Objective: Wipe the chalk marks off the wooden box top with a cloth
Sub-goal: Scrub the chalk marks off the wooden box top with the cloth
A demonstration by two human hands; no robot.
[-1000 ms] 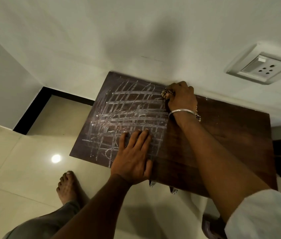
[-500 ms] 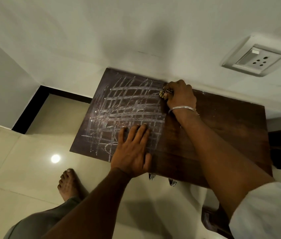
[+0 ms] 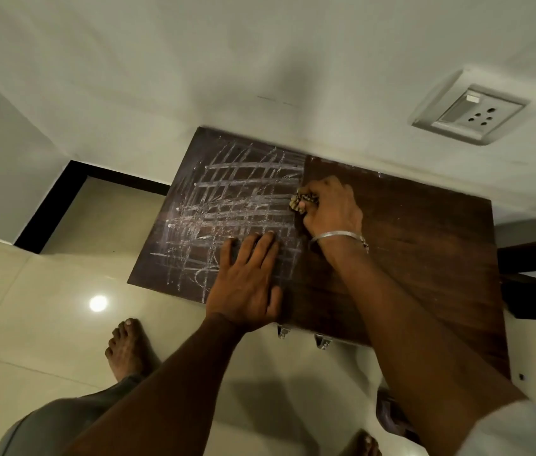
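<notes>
Mid-wipe, judged about half done. Bracing near edge of wooden box top [image 3: 424, 258] with left hand [image 3: 246, 284], fingers straight and flat on chalk marks [image 3: 237, 199], holding nothing. Farther back, gripping bunched cloth [image 3: 302, 202] in right hand [image 3: 332, 209], fingers curled round it, pressed down right at the clean/chalked border. Next: needs firm strokes leftward across the marks, then shifting the bracing hand off them. Dark wood bare on right part, white crosshatch over left part. Pushed against wall [image 3: 260, 60] at far side.

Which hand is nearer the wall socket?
Right. The right hand grips the cloth toward the far edge of the box, below-left of the socket; the left hand lies flat at its near edge, farther off.
</notes>
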